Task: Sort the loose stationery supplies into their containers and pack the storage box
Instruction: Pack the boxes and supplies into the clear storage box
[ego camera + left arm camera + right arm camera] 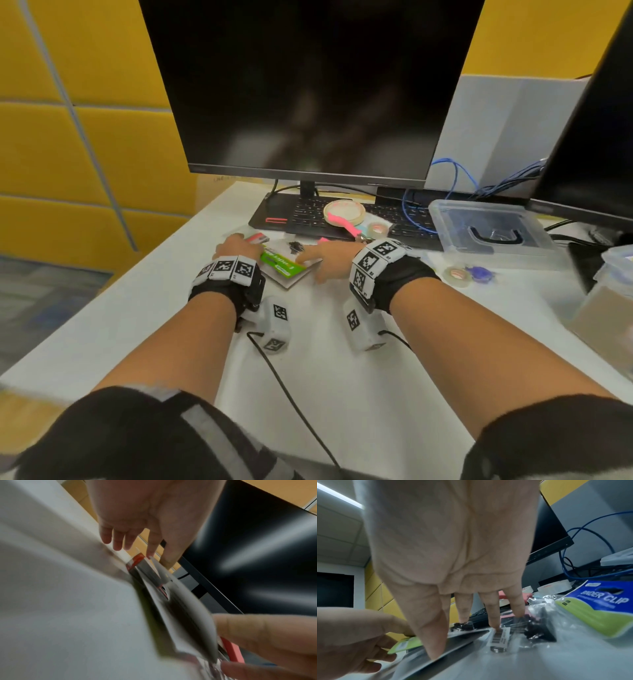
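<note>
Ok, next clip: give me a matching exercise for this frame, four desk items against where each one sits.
Items:
1. large tape roll
2. green-labelled packet
3. clear lidded storage box
4. small tape roll

Places:
A. between the two hands, on the white table
B. on the keyboard
C. right of the keyboard, below the second monitor
D. on the table in front of the clear box

Pairs: 1-B, 2-A, 3-C, 4-D
</note>
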`<state>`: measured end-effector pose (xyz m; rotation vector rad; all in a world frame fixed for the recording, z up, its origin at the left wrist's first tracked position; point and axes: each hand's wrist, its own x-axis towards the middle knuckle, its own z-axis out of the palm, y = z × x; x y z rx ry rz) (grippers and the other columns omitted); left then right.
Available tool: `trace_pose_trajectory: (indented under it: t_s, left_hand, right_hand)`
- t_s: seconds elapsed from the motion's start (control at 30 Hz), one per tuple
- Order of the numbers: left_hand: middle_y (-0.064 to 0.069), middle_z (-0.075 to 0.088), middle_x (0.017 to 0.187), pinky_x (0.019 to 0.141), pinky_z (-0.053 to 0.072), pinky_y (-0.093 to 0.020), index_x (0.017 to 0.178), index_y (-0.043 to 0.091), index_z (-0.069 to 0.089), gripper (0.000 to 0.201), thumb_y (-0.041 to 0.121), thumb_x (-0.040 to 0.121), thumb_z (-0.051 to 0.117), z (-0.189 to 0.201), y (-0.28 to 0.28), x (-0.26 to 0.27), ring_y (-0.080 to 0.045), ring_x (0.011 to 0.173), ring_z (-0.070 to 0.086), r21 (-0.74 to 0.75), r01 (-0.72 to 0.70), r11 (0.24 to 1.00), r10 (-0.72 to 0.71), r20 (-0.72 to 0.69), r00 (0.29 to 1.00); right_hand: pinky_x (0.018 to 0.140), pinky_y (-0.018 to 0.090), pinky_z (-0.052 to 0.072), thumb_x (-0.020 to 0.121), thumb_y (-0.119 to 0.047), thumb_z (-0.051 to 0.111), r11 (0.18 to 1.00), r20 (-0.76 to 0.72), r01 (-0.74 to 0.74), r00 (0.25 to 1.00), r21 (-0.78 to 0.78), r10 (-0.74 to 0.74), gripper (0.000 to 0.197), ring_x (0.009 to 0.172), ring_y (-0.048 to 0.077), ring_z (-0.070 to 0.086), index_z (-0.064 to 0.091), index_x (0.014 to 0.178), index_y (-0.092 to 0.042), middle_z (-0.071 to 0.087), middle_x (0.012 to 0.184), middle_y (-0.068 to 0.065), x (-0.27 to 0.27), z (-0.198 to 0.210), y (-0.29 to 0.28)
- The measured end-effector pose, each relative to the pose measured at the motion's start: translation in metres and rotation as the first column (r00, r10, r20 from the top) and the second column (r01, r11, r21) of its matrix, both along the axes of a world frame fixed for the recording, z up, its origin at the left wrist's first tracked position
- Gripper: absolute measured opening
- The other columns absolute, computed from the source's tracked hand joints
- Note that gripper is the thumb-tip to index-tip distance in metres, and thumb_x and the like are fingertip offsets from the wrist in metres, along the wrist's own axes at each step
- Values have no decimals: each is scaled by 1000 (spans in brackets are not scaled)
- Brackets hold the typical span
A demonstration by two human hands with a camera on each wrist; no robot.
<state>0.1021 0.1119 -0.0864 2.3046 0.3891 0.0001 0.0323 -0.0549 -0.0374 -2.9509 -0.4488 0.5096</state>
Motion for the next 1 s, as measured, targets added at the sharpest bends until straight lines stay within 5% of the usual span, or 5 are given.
trace_pose_trajectory:
  t_s: [0.43,0.67,0.73,0.87,1.0]
  left_hand:
    - [-20,58,93,73,35,-29,97,-1,68,26,12,96,46,19,-20,-12,-31,89,53,-245,-8,970,109,403,909]
    - [-12,63,117,85,33,-8,108,4,68,27,-3,90,49,55,-33,-28,-22,110,55,-234,134,963,77,715,695]
    - [-10,64,113,82,31,0,105,4,69,26,-4,89,50,66,-39,-32,-18,107,56,-208,195,958,37,770,638]
    - [1,65,102,90,43,-16,113,10,65,32,-4,86,54,82,-64,-45,-12,99,58,-116,393,912,-142,810,569]
    - [9,65,96,84,41,-3,136,21,45,58,2,85,63,94,-101,-67,0,92,58,-84,529,844,-245,819,519]
  right_hand:
    - [100,30,37,93,-3,43,999,118,-7,993,-48,13,46,123,26,47,52,134,-23,46,140,6,1,12,-10]
    - [95,33,43,95,-9,43,988,331,148,931,37,-152,36,115,29,53,53,128,-14,57,122,9,11,27,-20]
    - [84,34,48,97,-19,42,894,344,214,868,393,-359,30,102,35,58,55,120,-7,61,112,16,9,38,-27]
    - [62,32,55,96,-53,35,368,-134,334,870,868,-474,55,75,33,64,41,132,-11,60,105,19,-11,75,-35]
    - [81,40,56,92,-59,34,324,-210,356,889,877,-407,49,96,30,65,49,120,-22,57,112,14,-27,97,-59]
